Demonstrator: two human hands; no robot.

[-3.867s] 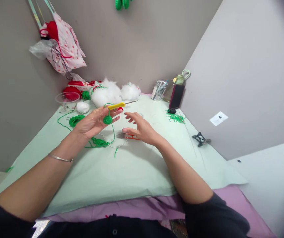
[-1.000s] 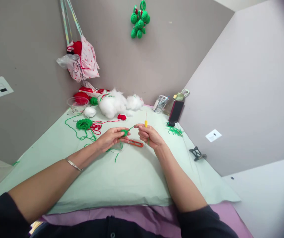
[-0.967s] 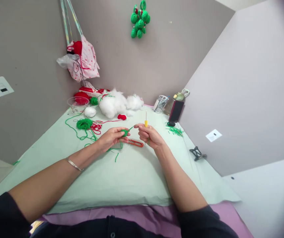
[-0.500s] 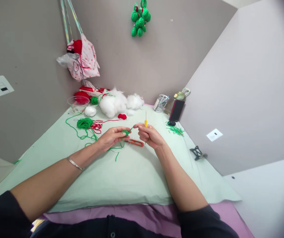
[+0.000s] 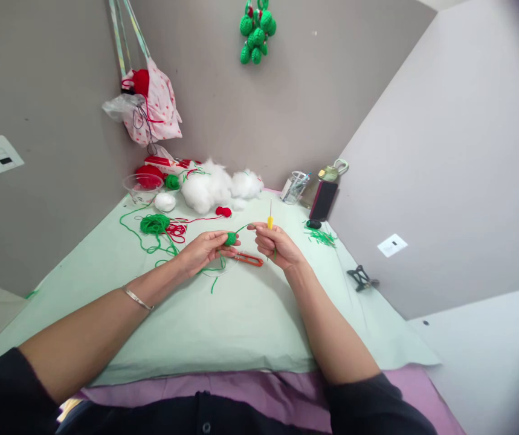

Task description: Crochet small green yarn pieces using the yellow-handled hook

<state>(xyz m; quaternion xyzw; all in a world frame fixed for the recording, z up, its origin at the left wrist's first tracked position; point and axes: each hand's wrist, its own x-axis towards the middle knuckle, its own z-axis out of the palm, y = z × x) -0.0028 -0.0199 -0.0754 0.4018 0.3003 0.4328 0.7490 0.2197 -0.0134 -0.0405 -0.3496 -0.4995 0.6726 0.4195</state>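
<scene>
Between the fingers of my left hand (image 5: 207, 249) is a small green crocheted piece (image 5: 231, 239). A strand of green yarn (image 5: 242, 229) runs from it, taut, to the fingertips of my right hand (image 5: 277, 244). My right hand is closed round a yellow-handled crochet hook (image 5: 270, 222), its thin metal shaft pointing up. Orange thread snips (image 5: 249, 260) lie on the cloth just below and between my hands. Green yarn and a short cut piece (image 5: 214, 285) lie under my left hand.
A green yarn heap (image 5: 154, 224) and red yarn (image 5: 176, 231) lie left. Behind are white stuffing (image 5: 207, 188), a clear tub (image 5: 142, 190) and a red crocheted piece (image 5: 223, 211). At right stand a clear cup (image 5: 294, 188) and a phone (image 5: 324, 201), with green scraps (image 5: 321, 236) and a black clip (image 5: 361, 278).
My right hand has moved slightly right with the hook, drawing the strand longer. The green piece has turned and shows more in my left fingers.
</scene>
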